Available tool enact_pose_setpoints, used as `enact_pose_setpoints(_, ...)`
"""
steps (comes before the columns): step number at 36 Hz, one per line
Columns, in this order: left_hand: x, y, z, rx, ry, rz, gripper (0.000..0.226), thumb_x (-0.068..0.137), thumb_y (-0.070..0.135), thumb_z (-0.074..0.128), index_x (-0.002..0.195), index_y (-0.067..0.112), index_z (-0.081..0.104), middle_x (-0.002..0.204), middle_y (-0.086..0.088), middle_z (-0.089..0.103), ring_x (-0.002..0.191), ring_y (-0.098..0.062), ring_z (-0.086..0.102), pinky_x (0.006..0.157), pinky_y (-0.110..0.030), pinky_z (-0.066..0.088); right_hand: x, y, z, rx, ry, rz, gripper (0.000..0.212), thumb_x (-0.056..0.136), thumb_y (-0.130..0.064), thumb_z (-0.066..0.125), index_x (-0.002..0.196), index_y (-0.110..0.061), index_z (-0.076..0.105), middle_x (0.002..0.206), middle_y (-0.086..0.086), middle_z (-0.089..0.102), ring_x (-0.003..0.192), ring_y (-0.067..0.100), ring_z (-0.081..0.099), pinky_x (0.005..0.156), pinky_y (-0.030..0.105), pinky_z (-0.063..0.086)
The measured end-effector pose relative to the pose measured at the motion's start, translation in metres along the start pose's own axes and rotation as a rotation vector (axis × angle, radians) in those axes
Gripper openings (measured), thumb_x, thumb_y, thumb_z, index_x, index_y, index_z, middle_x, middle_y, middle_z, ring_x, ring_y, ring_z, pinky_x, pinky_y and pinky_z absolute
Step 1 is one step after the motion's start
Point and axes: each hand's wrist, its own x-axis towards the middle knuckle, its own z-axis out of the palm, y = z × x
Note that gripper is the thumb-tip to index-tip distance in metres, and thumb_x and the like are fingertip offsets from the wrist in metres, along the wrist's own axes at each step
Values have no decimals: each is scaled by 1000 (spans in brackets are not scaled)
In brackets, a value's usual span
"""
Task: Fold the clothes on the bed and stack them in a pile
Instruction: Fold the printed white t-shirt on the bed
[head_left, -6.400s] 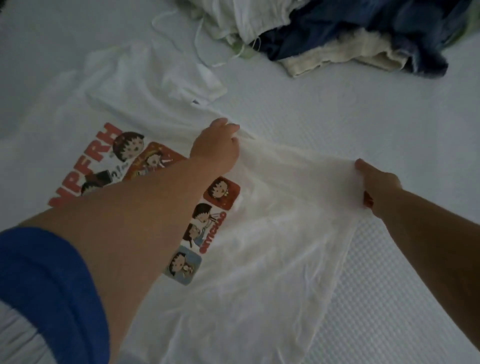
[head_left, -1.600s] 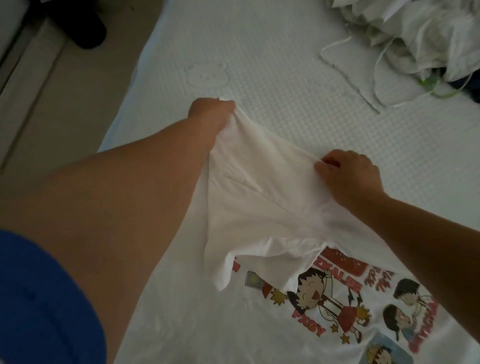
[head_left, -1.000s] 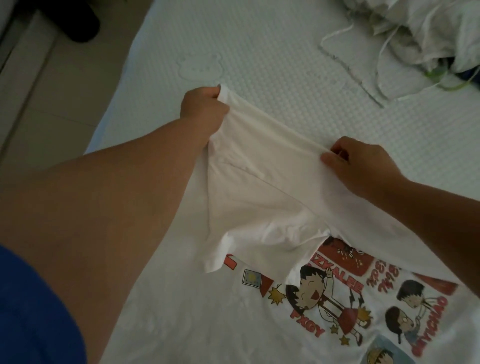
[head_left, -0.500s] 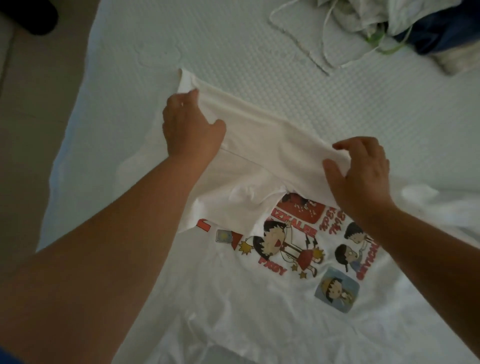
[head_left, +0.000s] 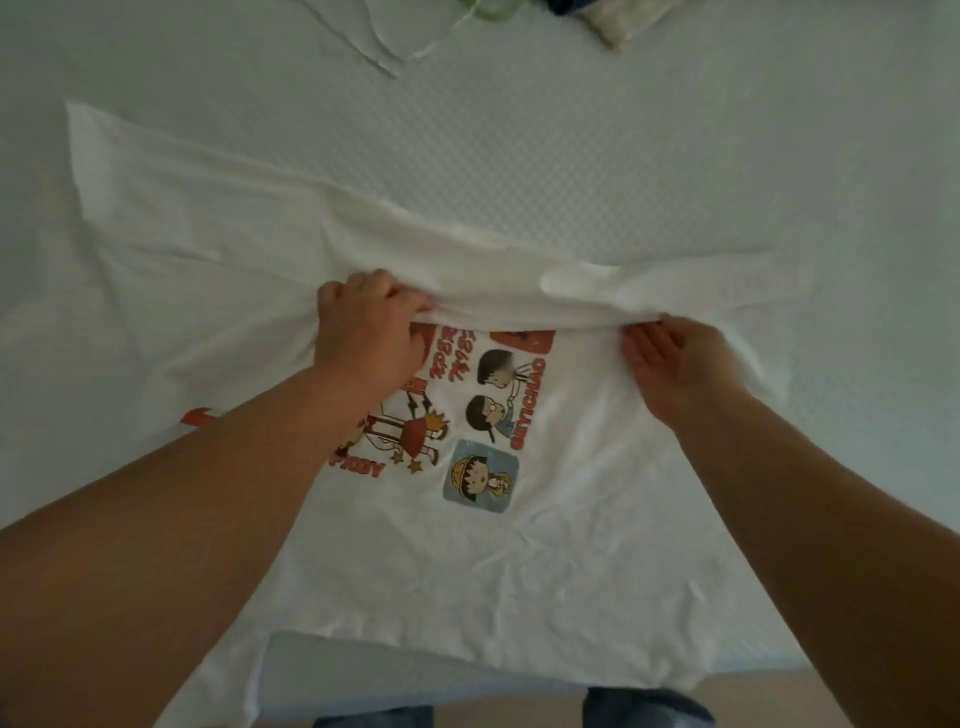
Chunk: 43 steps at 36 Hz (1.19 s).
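A: Where was the garment positioned?

B: The white printed T-shirt (head_left: 519, 545) lay spread on the bed (head_left: 571, 156), print side up, its near hem hanging over the bed's near edge. A band of its fabric was raised in a ridge across the top of the cartoon print (head_left: 467, 415).

A: What was the state of each hand?

B: The left hand (head_left: 366, 332) gripped the ridge, fingers (head_left: 395, 293) curled over the fabric. The right hand (head_left: 675, 364) was at the right end of the same ridge, palm turned inward; its fingertips were tucked under the cloth, so a definite grip could not be confirmed.

A: Which faults were judged possible?

B: Three.
1. Skewed fold line: if one hand travelled farther than the other, the fold would land crooked over the print.
2. Trapped creases: the lower body panel was wrinkled, and folding over it would probably lock those wrinkles in.
3. Slippage: the thin fabric could slide out of the less certain right-hand hold, or the overhanging hem could drag the shirt toward the floor.

A: Any other items nearby?

B: Unfolded clothes (head_left: 597, 21) lay at the far edge of the bed, well apart from the T-shirt, with a loose cord (head_left: 379, 57) trailing from them.
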Motion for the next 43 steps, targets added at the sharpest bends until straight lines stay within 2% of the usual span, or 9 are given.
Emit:
enact_pose_setpoints(4,6,-1,-1,16,18,41,29,86,22,60,114,19,65,107,-7,60,102,-27,50,94,-41,31,7,-12,-1,105,-102,75,9,87,-13,59,95,-10,63,93,3,69,88,18,68,72,33,55)
enact_pose_setpoints(9,9,1,-8,-44,56,24,21,91,18,54,106,16,69,96,-8,65,89,-25,55,89,-42,40,5,-17,-7,23,-132,154,16,86,-20,65,75,-10,57,53,0,62,49,10,63,50,19,51)
enact_pose_setpoints(12,9,3,-18,-152,73,-23,19,93,19,52,103,11,66,86,-2,56,81,-19,50,78,-38,45,-3,-21,-10,-85,-112,113,14,88,-15,63,76,-10,58,49,-2,58,42,6,55,41,16,45)
enact_pose_setpoints(18,-5,2,-46,-260,176,-11,12,85,9,51,80,8,62,75,-2,54,70,-20,49,70,-31,36,-45,-13,-24,-136,-89,-101,11,82,-7,58,75,-15,56,58,-4,64,56,11,65,48,20,48)
enact_pose_setpoints(22,-17,-3,-50,-183,55,13,15,82,9,51,73,11,63,68,-2,55,66,-21,49,74,-37,42,-69,25,-52,-99,-139,-59,15,83,1,52,78,-13,56,70,-2,69,73,15,70,58,27,55)
enact_pose_setpoints(27,-18,-5,-36,-82,-215,-12,18,83,15,57,98,17,68,82,5,57,78,-15,53,81,-32,39,-61,48,-86,-86,68,178,7,88,-10,56,82,-13,60,77,2,64,73,18,65,63,30,50)
enact_pose_setpoints(33,11,22,-31,-144,-5,35,24,89,19,56,111,16,64,105,-7,59,93,-20,51,81,-33,38,-34,20,-106,-246,373,-49,13,82,-28,66,81,-17,60,75,-1,52,66,12,54,60,25,45)
enact_pose_setpoints(37,39,45,-27,-83,24,100,37,88,26,58,124,18,60,126,-12,54,117,-30,46,96,-40,35,-7,-15,-113,-491,514,-242,51,77,-42,67,117,-13,56,106,3,58,94,19,56,80,32,43)
enact_pose_setpoints(43,64,68,-11,-7,-78,205,37,85,34,62,120,21,64,127,-9,55,118,-29,45,98,-40,32,18,-59,-102,-850,278,-236,30,74,-45,71,78,-17,64,77,-3,61,73,16,55,73,32,44)
